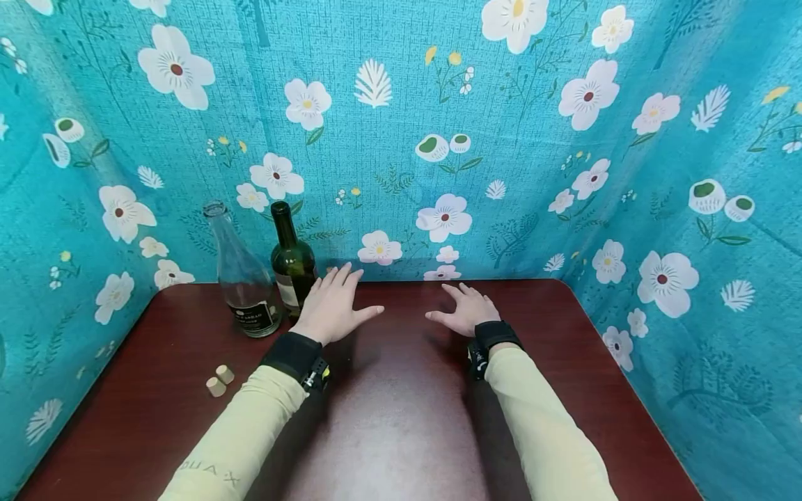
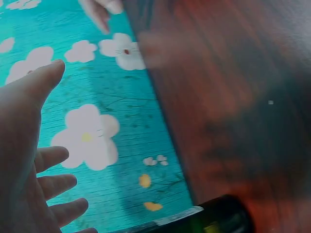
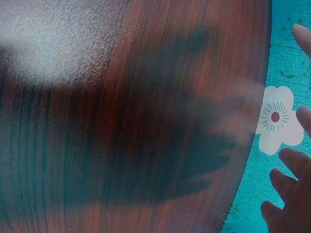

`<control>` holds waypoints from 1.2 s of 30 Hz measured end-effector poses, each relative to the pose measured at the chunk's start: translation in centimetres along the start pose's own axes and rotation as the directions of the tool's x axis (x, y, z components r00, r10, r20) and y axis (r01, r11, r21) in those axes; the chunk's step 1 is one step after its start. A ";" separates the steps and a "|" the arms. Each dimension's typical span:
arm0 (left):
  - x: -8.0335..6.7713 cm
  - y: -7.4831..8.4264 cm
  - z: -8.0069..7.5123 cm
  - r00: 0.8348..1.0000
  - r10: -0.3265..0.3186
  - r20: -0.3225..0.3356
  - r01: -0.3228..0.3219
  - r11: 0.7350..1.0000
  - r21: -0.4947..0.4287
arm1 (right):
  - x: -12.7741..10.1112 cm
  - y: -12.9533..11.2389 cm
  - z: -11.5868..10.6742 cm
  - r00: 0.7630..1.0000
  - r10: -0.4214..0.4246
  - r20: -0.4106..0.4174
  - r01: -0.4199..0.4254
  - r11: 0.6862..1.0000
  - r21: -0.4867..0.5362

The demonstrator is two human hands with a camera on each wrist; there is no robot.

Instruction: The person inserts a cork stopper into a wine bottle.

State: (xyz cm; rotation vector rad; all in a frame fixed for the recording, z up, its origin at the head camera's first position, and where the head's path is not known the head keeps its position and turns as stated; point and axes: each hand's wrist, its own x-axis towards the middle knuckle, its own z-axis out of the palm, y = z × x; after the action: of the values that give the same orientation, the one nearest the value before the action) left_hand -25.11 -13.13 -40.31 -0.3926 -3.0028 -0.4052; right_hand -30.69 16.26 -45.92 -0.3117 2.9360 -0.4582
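Note:
Both hands hover palm-down over the dark red table (image 1: 401,417) with fingers spread, holding nothing. My left hand (image 1: 334,303) is just right of a dark green wine bottle (image 1: 292,262), close to it but not gripping it. The bottle's body shows at the bottom of the left wrist view (image 2: 214,221), beside my spread left fingers (image 2: 48,184). A clear empty glass bottle (image 1: 241,275) stands left of the green one. My right hand (image 1: 465,309) is over the table's middle back; its fingertips (image 3: 291,184) show at the right edge of the right wrist view.
Two small corks (image 1: 220,380) lie near the table's left edge. A teal flowered cloth (image 1: 438,139) walls in the table at the back and both sides. Bare tabletop (image 3: 121,121) lies in front of the hands.

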 end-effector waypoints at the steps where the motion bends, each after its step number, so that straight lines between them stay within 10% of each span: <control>1: -0.1 0.0 -0.3 1.000 0.001 -0.009 -0.001 1.000 -0.009 | -0.1 0.1 0.0 1.000 0.000 0.000 0.000 1.000 0.007; 16: -2.7 -0.9 -2.9 0.984 0.031 -0.175 -0.048 0.994 -0.094 | -0.4 -0.9 0.2 0.998 -0.069 -0.009 0.070 0.996 0.056; 19: -3.5 -1.3 -3.2 0.957 0.057 -0.284 -0.089 0.991 -0.101 | -0.6 -1.7 0.0 0.995 -0.098 -0.011 0.098 0.993 0.064; 23: -3.7 -1.8 -3.2 0.869 0.064 -0.490 -0.135 0.985 -0.111 | -0.8 -2.3 -0.1 0.993 -0.113 -0.013 0.114 0.992 0.061; 26: -3.3 -2.2 -3.1 0.824 -0.023 -0.566 -0.109 0.974 -0.198 | -0.6 -2.7 0.2 0.991 -0.129 -0.016 0.130 0.989 0.067; 32: -2.2 -3.0 -2.9 0.848 -0.281 -0.449 0.030 0.872 -0.489 | 0.1 -4.7 1.3 0.978 -0.206 -0.036 0.209 0.971 0.113; 36: -0.9 -3.5 -2.7 0.837 -0.370 -0.403 0.096 0.824 -0.558 | 0.3 -6.7 1.5 0.969 -0.247 -0.028 0.248 0.960 0.132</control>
State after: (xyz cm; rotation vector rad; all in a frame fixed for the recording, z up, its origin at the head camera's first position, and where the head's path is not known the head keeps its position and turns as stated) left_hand -25.05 -17.32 -38.66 0.0786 -2.3898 -1.1584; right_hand -29.46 9.52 -45.29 -0.6650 2.8688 -0.6897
